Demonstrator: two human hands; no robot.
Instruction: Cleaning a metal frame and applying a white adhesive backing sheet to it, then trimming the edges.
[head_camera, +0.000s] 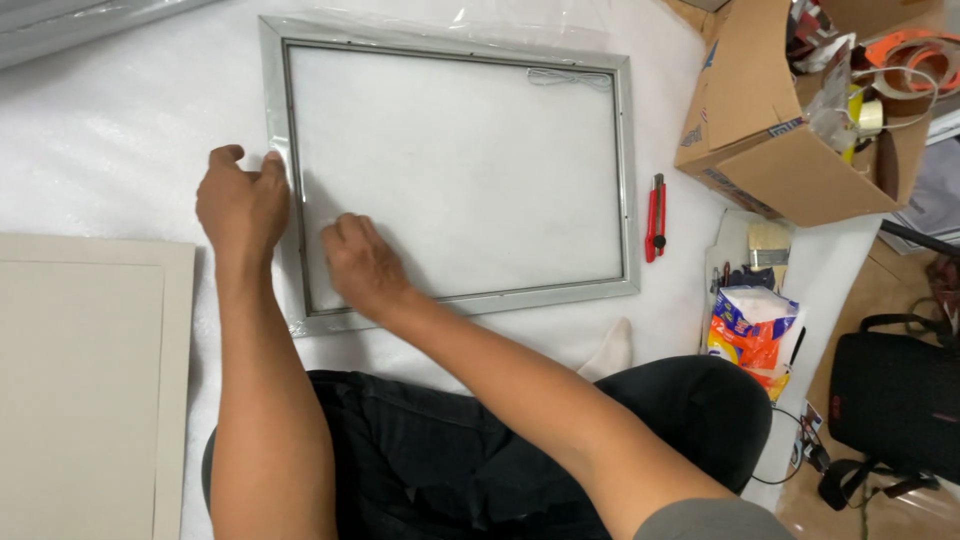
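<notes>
head camera looks down at a seated person whose left hand (240, 205) presses flat on the left rail of a silver picture frame (625, 180), fingers spread and gripping nothing; right hand (360, 262) rests loosely curled inside it. clear plastic wrap still clings to the rail. the frame lies on white foam sheeting (120, 150), red utility knife (655, 216) and cardboard box (770, 120) nearby

Left hand (240, 200) flat on the frame's (625, 180) left edge, right hand (362, 262) pressing palm-down inside it, forearms converging
</notes>
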